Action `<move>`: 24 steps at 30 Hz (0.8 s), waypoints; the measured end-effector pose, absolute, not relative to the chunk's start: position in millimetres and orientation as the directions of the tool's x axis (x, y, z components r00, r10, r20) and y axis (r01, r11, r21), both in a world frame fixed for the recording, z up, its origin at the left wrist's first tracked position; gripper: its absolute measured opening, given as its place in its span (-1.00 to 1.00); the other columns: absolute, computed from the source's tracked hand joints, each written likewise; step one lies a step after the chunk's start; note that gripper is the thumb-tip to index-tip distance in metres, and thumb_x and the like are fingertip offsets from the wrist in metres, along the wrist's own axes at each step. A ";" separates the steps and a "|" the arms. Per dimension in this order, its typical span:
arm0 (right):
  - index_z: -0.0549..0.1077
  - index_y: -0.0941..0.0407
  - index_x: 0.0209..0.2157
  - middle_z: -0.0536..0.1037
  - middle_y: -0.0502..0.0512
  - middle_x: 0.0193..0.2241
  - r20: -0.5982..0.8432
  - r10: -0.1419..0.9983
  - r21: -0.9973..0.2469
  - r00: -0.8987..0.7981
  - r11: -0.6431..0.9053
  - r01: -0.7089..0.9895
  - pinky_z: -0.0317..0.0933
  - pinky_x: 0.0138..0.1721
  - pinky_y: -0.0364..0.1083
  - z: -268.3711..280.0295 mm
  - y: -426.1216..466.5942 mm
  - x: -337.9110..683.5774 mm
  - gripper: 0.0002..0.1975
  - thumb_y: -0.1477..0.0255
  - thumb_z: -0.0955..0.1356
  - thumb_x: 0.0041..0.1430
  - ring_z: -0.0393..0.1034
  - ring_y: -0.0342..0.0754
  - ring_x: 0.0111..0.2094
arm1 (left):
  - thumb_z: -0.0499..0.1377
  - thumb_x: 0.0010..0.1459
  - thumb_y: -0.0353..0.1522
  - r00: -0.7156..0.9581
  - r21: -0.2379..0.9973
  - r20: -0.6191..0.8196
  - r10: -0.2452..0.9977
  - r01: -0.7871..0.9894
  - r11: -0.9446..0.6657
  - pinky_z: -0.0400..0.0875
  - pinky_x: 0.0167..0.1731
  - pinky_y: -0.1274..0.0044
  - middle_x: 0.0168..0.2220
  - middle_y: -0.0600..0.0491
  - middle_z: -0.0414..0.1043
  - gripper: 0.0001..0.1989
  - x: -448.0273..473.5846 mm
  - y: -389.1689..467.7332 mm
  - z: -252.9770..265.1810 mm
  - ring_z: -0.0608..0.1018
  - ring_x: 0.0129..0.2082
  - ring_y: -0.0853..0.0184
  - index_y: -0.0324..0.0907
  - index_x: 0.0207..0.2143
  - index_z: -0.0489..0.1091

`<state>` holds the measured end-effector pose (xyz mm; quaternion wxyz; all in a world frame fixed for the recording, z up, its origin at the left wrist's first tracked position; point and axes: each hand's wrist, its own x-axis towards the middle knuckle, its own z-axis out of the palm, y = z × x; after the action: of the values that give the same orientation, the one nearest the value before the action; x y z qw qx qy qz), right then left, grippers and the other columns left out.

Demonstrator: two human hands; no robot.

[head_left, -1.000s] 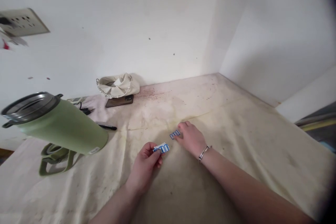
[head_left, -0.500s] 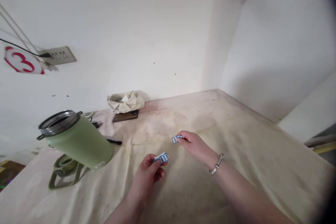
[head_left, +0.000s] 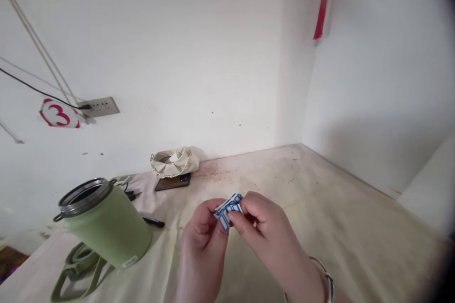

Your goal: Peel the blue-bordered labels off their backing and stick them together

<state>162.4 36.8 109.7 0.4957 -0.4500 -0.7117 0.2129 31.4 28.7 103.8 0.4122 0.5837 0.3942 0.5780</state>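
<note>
Together, left hand [head_left: 203, 241], right hand [head_left: 273, 229], fingers [head_left: 245, 225] of both pinching blue-outlined pieces [head_left: 223, 220]

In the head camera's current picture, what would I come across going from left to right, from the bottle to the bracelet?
Green bottle → cream bag → left hand → blue-and-white pieces → right hand → bracelet.
</note>
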 end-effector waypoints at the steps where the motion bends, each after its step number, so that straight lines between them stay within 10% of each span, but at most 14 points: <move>1: 0.24 0.10 -0.59 0.32 -0.04 -0.57 0.515 0.851 -0.748 -0.101 0.504 0.432 0.08 -0.49 -0.16 108.4 38.0 162.8 -0.75 0.41 0.30 0.14 0.22 -0.16 -0.50 | 0.17 0.09 -0.32 0.022 0.936 0.351 0.936 -0.011 -0.351 0.38 -0.31 0.52 -0.32 0.03 0.50 -0.84 31.9 29.3 102.3 0.51 -0.30 0.28 -0.16 -0.25 0.38; 24: 0.19 0.10 -0.61 0.29 -0.05 -0.58 0.472 0.861 -0.707 -0.189 0.498 0.503 0.02 -0.53 -0.15 105.3 29.7 169.5 -0.69 0.37 0.27 0.19 0.20 -0.15 -0.51 | 0.11 0.12 -0.37 0.114 0.873 0.374 0.921 0.292 -0.390 0.38 -0.39 0.57 -0.34 0.06 0.50 -0.86 20.8 14.5 104.7 0.50 -0.39 0.33 -0.12 -0.24 0.41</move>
<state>169.5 29.7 105.3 0.4420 -0.4585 -0.7439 0.2024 20.8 14.5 104.7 0.3202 0.6740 0.4498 0.4908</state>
